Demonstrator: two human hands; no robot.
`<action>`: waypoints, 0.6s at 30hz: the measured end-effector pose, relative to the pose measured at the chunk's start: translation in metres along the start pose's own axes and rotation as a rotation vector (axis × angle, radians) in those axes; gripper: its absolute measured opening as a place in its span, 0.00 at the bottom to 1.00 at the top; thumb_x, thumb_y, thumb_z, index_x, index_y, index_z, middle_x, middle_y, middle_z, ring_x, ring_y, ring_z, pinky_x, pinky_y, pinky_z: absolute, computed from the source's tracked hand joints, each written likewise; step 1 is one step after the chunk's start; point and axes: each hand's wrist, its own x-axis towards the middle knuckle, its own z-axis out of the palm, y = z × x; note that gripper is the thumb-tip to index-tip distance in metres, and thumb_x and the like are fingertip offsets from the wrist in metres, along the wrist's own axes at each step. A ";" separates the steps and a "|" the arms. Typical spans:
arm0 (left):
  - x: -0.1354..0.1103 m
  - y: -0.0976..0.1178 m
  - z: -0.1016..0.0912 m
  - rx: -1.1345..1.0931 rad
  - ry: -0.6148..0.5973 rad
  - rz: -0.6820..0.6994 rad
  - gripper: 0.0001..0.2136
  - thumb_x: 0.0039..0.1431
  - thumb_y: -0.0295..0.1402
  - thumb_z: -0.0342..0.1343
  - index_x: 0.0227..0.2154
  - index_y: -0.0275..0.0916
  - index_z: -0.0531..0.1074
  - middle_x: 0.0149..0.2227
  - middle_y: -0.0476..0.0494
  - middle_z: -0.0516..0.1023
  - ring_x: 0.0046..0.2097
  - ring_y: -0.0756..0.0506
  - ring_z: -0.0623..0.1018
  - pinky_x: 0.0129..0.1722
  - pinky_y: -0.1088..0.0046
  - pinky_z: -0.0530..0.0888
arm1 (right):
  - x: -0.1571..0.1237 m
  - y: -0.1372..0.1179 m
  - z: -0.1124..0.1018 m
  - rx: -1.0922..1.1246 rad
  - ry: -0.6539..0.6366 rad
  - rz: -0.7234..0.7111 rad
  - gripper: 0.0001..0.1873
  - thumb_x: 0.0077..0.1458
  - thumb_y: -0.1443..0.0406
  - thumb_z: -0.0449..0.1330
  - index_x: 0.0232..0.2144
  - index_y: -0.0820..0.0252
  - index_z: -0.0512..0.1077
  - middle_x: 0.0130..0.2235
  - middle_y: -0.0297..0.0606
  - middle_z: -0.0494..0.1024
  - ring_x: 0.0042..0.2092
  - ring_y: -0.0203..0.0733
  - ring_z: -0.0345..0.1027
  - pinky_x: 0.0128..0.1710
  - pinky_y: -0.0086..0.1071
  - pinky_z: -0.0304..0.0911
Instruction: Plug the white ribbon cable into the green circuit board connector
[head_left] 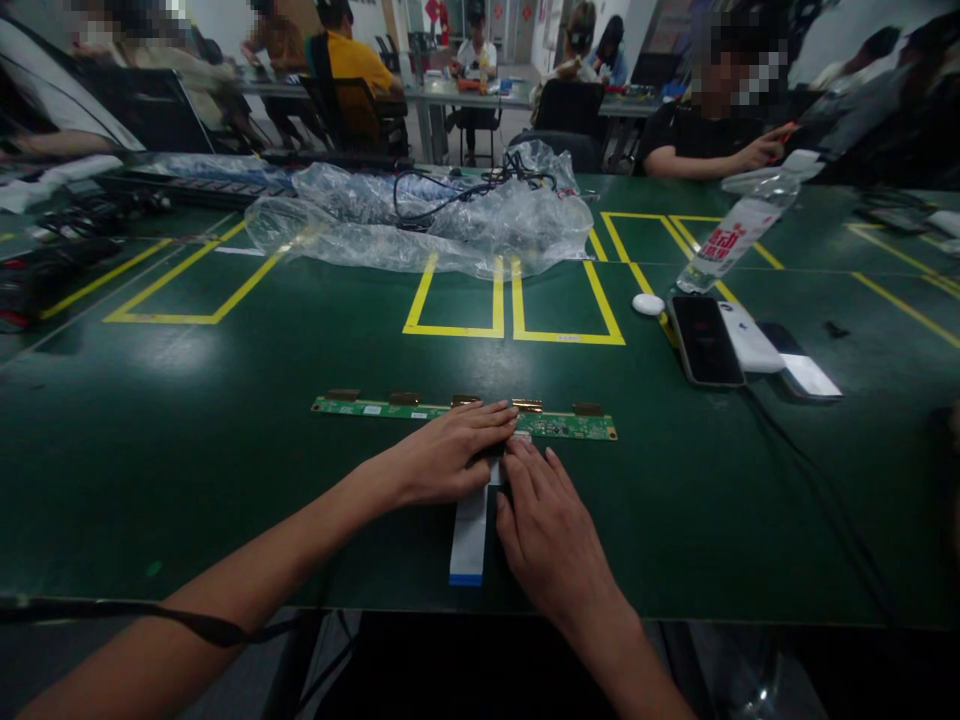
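Observation:
A long, narrow green circuit board (577, 426) lies crosswise on the table, with several copper-coloured flex tabs along its far edge. My left hand (450, 448) rests over the middle of the board, fingers stretched out flat and covering part of it. My right hand (551, 525) is just right of it, its fingertips at the board's near edge beside a small pale connector and its thumb apart. A flat white ribbon cable (470, 535) with a blue end runs from between my hands toward me. Its far end is hidden under my fingers.
Crumpled clear plastic (450, 230) with black cables lies at the back. To the right are a tilted water bottle (739, 235), a white oval case (647, 304) and a phone (705, 340) with a cable. Yellow tape marks the green table (225, 420). A person (712, 130) sits across.

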 end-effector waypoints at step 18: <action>0.001 -0.011 0.012 -0.053 0.177 0.032 0.17 0.65 0.27 0.50 0.56 0.39 0.66 0.63 0.38 0.66 0.66 0.43 0.65 0.66 0.57 0.63 | -0.004 0.014 -0.009 0.320 0.170 0.098 0.17 0.67 0.66 0.48 0.55 0.57 0.67 0.65 0.45 0.65 0.66 0.47 0.56 0.64 0.50 0.59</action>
